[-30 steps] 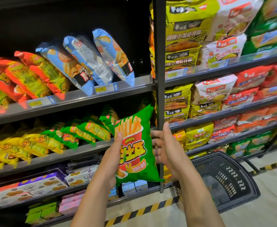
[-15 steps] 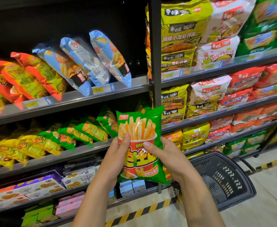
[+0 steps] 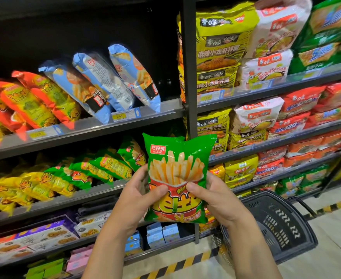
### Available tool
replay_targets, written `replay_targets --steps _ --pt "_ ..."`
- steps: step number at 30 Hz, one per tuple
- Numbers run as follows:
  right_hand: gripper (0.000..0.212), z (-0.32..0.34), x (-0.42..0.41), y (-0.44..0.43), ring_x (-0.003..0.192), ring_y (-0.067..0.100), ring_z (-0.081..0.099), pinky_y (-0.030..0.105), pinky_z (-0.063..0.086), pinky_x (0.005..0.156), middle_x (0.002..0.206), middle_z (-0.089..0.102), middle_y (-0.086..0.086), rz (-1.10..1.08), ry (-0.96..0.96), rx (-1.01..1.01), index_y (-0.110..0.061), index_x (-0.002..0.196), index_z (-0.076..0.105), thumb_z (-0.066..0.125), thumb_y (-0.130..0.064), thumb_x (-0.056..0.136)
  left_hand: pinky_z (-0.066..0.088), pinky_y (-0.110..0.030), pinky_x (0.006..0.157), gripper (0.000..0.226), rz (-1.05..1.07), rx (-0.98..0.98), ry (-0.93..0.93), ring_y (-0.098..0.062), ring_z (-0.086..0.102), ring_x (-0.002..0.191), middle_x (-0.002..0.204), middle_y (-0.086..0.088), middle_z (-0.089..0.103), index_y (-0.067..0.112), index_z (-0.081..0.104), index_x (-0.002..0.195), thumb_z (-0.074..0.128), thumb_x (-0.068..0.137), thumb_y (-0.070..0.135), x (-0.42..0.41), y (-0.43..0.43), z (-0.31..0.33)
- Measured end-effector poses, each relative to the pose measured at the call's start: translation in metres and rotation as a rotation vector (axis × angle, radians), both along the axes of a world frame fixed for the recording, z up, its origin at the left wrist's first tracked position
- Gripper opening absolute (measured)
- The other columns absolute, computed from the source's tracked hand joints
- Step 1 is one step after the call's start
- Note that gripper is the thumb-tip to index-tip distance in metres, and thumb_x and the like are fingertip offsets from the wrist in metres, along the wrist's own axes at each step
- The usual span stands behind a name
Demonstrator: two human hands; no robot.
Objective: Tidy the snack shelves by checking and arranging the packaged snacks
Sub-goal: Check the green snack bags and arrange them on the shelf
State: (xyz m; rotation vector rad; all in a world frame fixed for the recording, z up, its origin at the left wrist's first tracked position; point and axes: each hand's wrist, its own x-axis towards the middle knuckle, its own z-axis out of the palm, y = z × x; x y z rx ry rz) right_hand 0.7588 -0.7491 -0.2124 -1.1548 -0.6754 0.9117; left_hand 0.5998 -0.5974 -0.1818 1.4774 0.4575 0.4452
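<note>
two hands hold one green bag (image 3: 177,158) of fries snack upright, front facing the camera, in front of the shelves, low of the view's centre. the left hand (image 3: 139,198) grips its 9 o'clock edge, thumb curled across the front. the right hand (image 3: 218,200) grips its 3 o'clock edge, thumb also pressed on the front; both thumbs sit near the red cup print and almost meet. the bag's top edge overlaps the dark post (image 3: 189,77) that splits the shelving.

at 9 o'clock from the bag, more green bags (image 3: 105,166) lean in a row on a shelf, with yellow bags (image 3: 34,184) further out the same way. at 11 o'clock, one shelf up, three blue bags (image 3: 105,81) lean leftward, with a yellow price tag (image 3: 119,116) on the rail below them. orange bags (image 3: 34,97) lie at 10 o'clock. noodle packs (image 3: 220,47) fill the shelves from 12 to 3 o'clock. a black basket (image 3: 276,224) sits on the floor at 4 o'clock, just beside the right wrist. flat boxes (image 3: 44,238) line the low shelf at 8 o'clock.
</note>
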Motion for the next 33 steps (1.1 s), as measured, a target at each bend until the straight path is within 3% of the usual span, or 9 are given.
replay_targets --steps 6,13,15,18,21,24,27,30,33 --pt "0.055 0.013 -0.004 0.007 0.115 0.034 0.073 0.055 0.051 0.11 0.12 0.077 0.015 -0.004 0.09 -0.158 -0.011 0.128 0.07 0.073 -0.052 0.091 0.061 -0.023 0.068 0.041 0.112 -0.065 0.091 -0.015 0.079 0.096 0.114 -0.001 0.08 0.023 0.066 0.122 0.073 0.085 0.039 0.013 -0.007 0.007" --pt "0.048 0.023 -0.005 0.011 0.101 0.027 0.078 0.042 0.061 0.095 0.108 0.081 0.011 -0.036 0.128 -0.243 -0.014 0.115 0.077 0.056 -0.054 0.1 0.047 -0.005 0.053 0.03 0.099 -0.039 0.188 0.007 0.073 0.071 0.095 0.004 0.082 0.023 0.067 0.112 0.063 0.098 0.048 0.018 -0.008 0.01" --pt "0.047 0.023 -0.005 0.013 0.104 0.028 0.078 0.047 0.058 0.1 0.11 0.081 0.011 -0.04 0.16 -0.235 -0.016 0.117 0.076 0.056 -0.056 0.099 0.049 -0.006 0.055 0.028 0.099 -0.038 0.183 0.007 0.074 0.073 0.095 0.009 0.082 0.026 0.064 0.111 0.063 0.097 0.05 0.021 -0.01 0.012" --pt "0.039 0.024 -0.007 0.014 0.105 0.029 0.077 0.047 0.059 0.098 0.111 0.08 0.011 -0.05 0.248 -0.185 -0.018 0.121 0.074 0.057 -0.049 0.102 0.056 -0.014 0.06 0.046 0.162 -0.046 0.16 -0.011 0.079 0.09 0.112 -0.001 0.081 0.018 0.064 0.126 0.07 0.092 0.049 0.025 -0.01 0.01" --pt "0.037 0.018 -0.005 0.017 0.105 0.032 0.077 0.052 0.057 0.102 0.111 0.08 0.012 -0.088 0.261 -0.172 -0.016 0.125 0.07 0.062 -0.044 0.101 0.058 -0.024 0.074 0.068 0.263 0.002 0.163 -0.014 0.073 0.107 0.128 0.002 0.071 0.021 0.058 0.136 0.076 0.081 0.056 0.027 -0.007 0.003" --pt "0.031 0.009 -0.003 0.021 0.101 0.026 0.078 0.052 0.06 0.098 0.11 0.081 0.006 -0.175 0.13 -0.176 -0.02 0.129 0.064 0.062 -0.038 0.103 0.053 -0.025 0.076 0.051 0.354 0.189 0.194 0.002 0.063 0.108 0.132 0.011 0.063 0.033 0.056 0.134 0.079 0.089 0.043 0.026 -0.002 -0.002" --pt "0.024 0.007 -0.007 0.027 0.1 0.018 0.078 0.05 0.061 0.095 0.111 0.08 -0.001 -0.265 0.009 -0.177 -0.031 0.124 0.062 0.064 -0.04 0.102 0.053 -0.018 0.075 0.031 0.285 0.212 0.171 0.013 0.066 0.098 0.129 0.019 0.065 0.042 0.059 0.126 0.071 0.099 0.033 0.029 -0.006 -0.004" --pt "0.033 0.006 -0.013 0.032 0.104 0.008 0.074 0.048 0.06 0.098 0.116 0.074 -0.009 -0.292 -0.147 -0.224 -0.037 0.124 0.058 0.068 -0.051 0.097 0.054 -0.011 0.071 0.024 0.145 0.119 0.163 0.018 0.067 0.093 0.113 0.029 0.072 0.048 0.058 0.122 0.063 0.103 0.035 0.034 -0.018 -0.003" --pt "0.04 0.005 -0.014 0.033 0.11 0.004 0.071 0.041 0.057 0.102 0.123 0.072 -0.01 -0.2 -0.145 -0.217 -0.035 0.138 0.054 0.062 -0.05 0.101 0.059 -0.019 0.076 0.033 0.067 0.073 0.196 0.012 0.069 0.095 0.106 0.031 0.074 0.052 0.056 0.13 0.061 0.098 0.053 0.034 -0.02 -0.004"
